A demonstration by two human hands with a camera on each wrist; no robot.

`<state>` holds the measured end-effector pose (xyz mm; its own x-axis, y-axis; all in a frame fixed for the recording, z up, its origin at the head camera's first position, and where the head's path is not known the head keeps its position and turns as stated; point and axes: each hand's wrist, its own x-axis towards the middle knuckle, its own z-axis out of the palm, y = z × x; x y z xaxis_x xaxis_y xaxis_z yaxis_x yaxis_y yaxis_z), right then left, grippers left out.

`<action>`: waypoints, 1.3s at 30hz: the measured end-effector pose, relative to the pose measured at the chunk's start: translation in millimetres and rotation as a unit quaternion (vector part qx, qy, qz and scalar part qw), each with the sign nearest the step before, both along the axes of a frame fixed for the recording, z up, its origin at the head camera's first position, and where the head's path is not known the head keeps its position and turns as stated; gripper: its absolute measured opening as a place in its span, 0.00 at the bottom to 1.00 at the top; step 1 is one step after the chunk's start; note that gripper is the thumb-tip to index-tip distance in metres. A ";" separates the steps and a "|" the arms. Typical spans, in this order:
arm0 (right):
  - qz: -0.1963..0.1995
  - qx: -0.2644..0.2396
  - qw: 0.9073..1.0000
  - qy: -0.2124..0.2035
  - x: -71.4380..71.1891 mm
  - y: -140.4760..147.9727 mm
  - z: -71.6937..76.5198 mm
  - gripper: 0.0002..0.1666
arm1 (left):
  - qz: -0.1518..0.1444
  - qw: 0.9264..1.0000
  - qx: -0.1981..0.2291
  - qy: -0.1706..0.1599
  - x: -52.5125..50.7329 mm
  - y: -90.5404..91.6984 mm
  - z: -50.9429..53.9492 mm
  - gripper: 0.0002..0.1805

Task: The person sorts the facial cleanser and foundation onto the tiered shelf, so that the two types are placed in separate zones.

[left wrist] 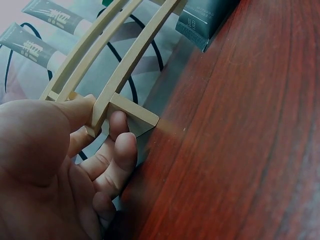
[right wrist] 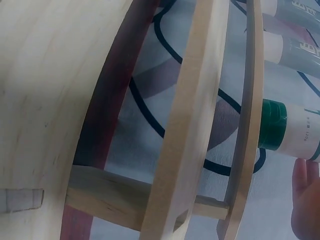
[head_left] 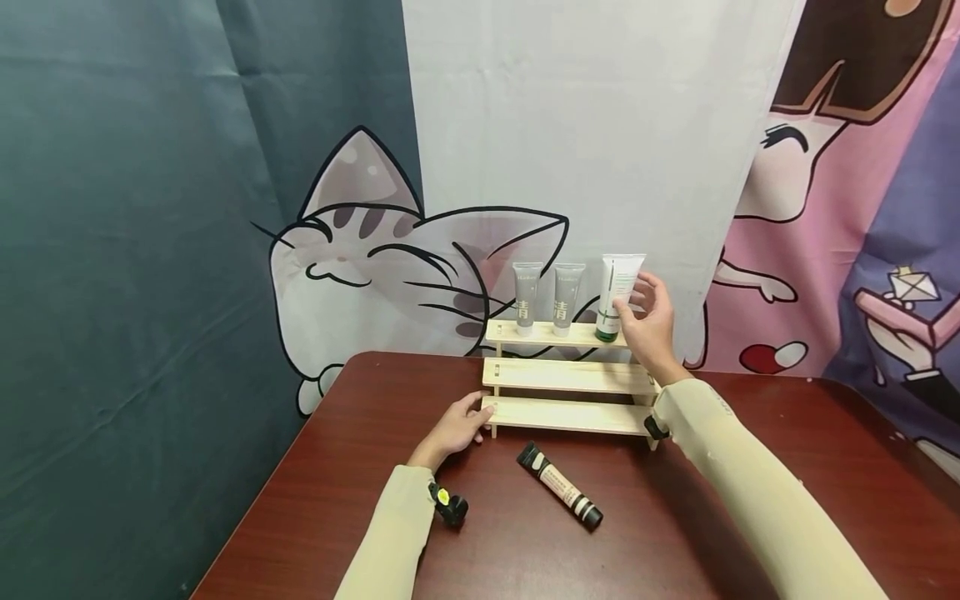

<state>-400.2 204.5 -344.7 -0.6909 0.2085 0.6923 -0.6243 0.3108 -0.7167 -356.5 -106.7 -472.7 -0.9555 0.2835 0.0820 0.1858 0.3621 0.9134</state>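
Nearest, a black tube (head_left: pixel 549 475), its small print unreadable, lies on the table (head_left: pixel 637 571) before the front edge of the rack (head_left: pixel 570 414), whose front left corner the left hand (head_left: pixel 456 427) pinches. Along the top shelf (head_left: pixel 510 333) stand two grey tubes (head_left: pixel 527 292) bearing what looks like 清; at its right end the right hand (head_left: pixel 651 323) grips a green-capped white tube (head_left: pixel 618 283) marked "120g".

Behind the reddish-brown wood-grained table (head_left: pixel 322 492) I see a hanging cloth backdrop (head_left: pixel 585 108), printed with a smiling striped cartoon cat (head_left: pixel 322 296), a brown-haired cartoon figure (head_left: pixel 791 171) against pink, and a white envelope (head_left: pixel 916 287).
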 end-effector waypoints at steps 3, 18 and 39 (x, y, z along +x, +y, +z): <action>-0.004 0.003 1.000 0.000 0.2 -0.3 1.2 0.30 | 0.000 1.000 -0.001 0.000 -0.7 -0.1 0.7 0.28; -0.008 0.014 1.000 0.005 -1.4 -1.4 1.8 0.29 | 0.000 1.000 -0.002 -0.003 0.0 -0.4 -0.2 0.28; 0.016 0.029 0.998 -0.057 4.1 10.0 4.5 0.31 | -0.002 1.000 0.008 0.002 -1.7 1.4 -1.8 0.26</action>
<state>-396.1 214.5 -340.2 -0.7718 0.1480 0.6184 -0.5492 0.3350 -0.7656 -358.2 -105.3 -474.5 -0.9536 0.2869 0.0912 0.1921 0.3467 0.9181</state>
